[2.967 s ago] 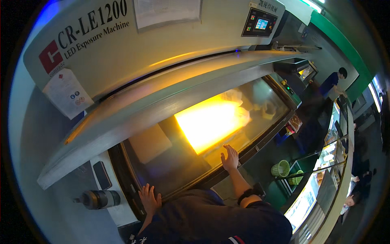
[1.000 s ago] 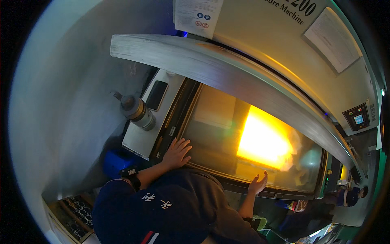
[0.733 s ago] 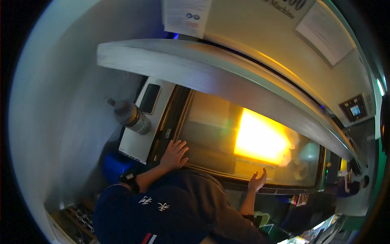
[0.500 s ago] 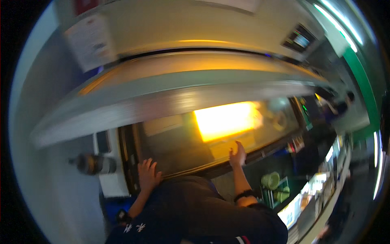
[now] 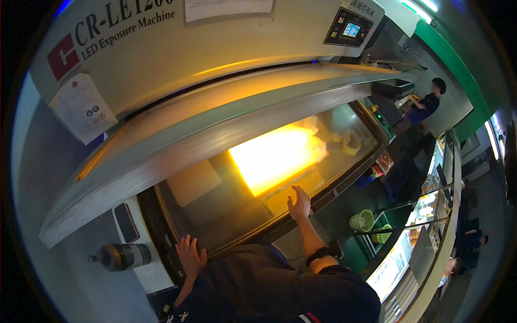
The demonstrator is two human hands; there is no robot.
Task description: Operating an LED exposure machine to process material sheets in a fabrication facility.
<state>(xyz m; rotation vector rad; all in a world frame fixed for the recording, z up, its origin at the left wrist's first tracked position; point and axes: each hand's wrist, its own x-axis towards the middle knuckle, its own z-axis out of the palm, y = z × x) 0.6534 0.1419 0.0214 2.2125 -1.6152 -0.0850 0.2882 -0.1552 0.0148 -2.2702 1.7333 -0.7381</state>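
A dark-framed translucent panel (image 5: 229,220) lies in front of me, under the long metal edge of a large machine (image 5: 226,46). Intense yellow-white light (image 5: 274,156) glows through its middle. At the panel's near left corner rests my left hand (image 5: 191,257), fingers spread, holding nothing. My right hand (image 5: 300,205) is open over the near edge, just below the glow, its fingers apart; whether it touches the panel I cannot tell. A pale rectangular sheet (image 5: 194,183) shows dimly through the panel's left part.
A dark bottle (image 5: 121,257) and a phone (image 5: 126,222) lie on a white ledge at left. Green baskets (image 5: 362,220) stand at right, before a lit bench (image 5: 389,266). A small control screen (image 5: 351,30) is set in the machine. A person (image 5: 428,101) stands far right.
The view has turned, so the machine and panel now slant up to the right, and the blur is gone. Both hands remain open by the panel's near edge.
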